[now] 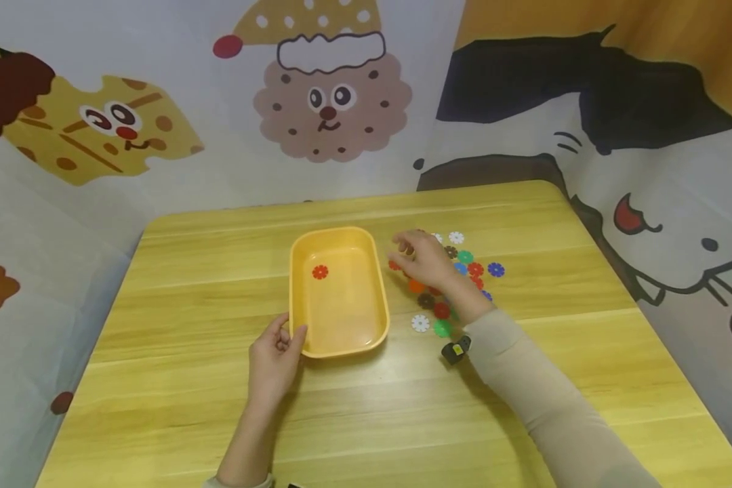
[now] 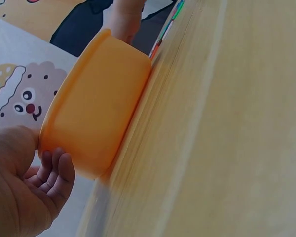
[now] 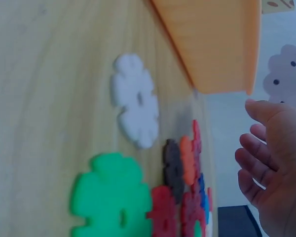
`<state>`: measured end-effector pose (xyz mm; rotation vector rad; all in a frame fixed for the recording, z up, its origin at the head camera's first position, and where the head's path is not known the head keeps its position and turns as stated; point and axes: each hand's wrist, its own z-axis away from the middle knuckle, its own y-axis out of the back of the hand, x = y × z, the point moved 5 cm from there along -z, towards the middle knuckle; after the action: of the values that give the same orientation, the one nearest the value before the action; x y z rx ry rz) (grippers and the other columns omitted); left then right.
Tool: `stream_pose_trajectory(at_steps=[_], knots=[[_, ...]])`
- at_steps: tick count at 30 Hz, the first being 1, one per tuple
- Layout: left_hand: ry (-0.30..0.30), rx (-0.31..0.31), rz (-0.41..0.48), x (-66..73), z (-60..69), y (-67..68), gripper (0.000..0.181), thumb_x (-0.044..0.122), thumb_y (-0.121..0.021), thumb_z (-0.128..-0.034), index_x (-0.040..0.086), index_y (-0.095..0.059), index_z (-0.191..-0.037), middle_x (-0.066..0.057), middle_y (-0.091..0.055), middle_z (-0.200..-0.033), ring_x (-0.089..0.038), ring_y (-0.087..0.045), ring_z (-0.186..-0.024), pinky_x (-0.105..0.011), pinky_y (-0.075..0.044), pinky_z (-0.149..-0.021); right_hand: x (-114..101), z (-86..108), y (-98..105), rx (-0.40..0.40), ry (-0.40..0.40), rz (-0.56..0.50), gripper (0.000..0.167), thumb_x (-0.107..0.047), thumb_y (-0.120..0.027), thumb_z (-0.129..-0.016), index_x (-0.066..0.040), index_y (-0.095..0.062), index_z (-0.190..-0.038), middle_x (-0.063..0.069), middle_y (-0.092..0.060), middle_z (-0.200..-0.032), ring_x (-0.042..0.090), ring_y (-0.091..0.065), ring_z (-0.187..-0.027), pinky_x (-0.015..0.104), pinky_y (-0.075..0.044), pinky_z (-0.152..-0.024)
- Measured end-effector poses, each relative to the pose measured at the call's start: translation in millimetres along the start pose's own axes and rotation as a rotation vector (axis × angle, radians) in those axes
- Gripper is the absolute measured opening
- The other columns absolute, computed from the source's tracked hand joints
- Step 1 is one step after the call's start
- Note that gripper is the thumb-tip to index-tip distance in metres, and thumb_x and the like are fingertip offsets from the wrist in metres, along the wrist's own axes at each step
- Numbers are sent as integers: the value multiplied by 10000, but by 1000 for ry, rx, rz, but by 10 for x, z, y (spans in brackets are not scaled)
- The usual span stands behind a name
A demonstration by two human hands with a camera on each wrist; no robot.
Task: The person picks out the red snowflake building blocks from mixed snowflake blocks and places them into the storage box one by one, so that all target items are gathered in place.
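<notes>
A yellow-orange plastic tray rests on the table. Inside it lies one red snowflake-shaped building disc. My left hand grips the tray's near left corner, its thumb over the rim and the other fingers against the outer wall. Just right of the tray, my right hand hovers above a spread of colored discs. Its fingers bend loosely and nothing shows between them in the right wrist view. Closest to that wrist camera are a white disc and a green disc.
Several discs lie flat right of the tray, among them a blue disc at the outer edge. A black wrist camera sits at my right cuff. The wooden table backs onto a cloth printed with cartoon figures.
</notes>
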<state>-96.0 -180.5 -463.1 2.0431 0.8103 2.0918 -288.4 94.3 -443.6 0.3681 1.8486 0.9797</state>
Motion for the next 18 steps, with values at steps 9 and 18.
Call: stream_pose_trajectory(at_steps=[9,18], knots=[[19,-4,0,-7,9,-1,459,171,-692,-979,-67,-574,-1354,-66,-562,-718,-117,-564,-537,-220,-472,-479,145,21,-105,-111,-42,88,477,-267,-762,-926,22,-634,-1283,135,-658,-1088,284,-625,-990,432,-527,-910],[19,-18,6,-10,6,-8,459,184,-687,-984,-58,-573,-1358,-69,-571,-727,-109,-561,-542,-220,-481,-493,171,0,-167,-132,15,186,334,-266,-775,-914,-94,-523,-777,39,-491,-768,212,-461,-740,357,-409,-661]])
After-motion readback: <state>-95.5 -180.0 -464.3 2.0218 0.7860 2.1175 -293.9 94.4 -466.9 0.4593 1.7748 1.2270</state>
